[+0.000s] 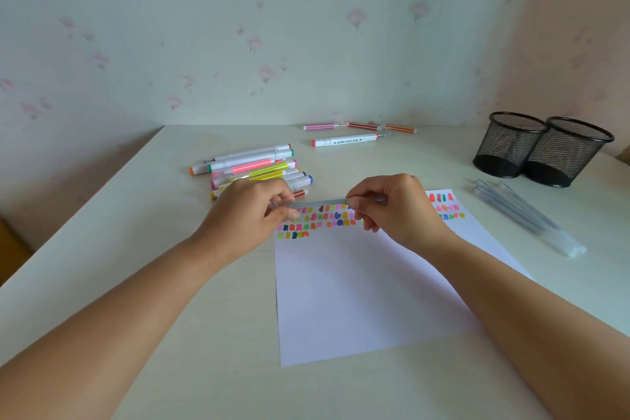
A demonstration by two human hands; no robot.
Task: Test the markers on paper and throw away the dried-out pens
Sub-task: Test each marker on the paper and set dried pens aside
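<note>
While both hands hover just above a white sheet of paper (358, 300) on a pale table (153, 300), they hold one slim, translucent grey pen (320, 204) level between them. The left hand (252, 211) pinches the pen's left end with curled fingers, and the right hand (395, 208) pinches its right end the same way. Rows of small colour swatches (324, 220) fill the top of the paper beneath the pen. Behind the left hand lies a pile of markers (255, 167). Farther back rest a white marker (347, 140) and three thin striped pens (361, 126) near the wall. At the right stand two black mesh cups (545, 150), touching, with several clear pens (525, 215) lying in front of them.
</note>
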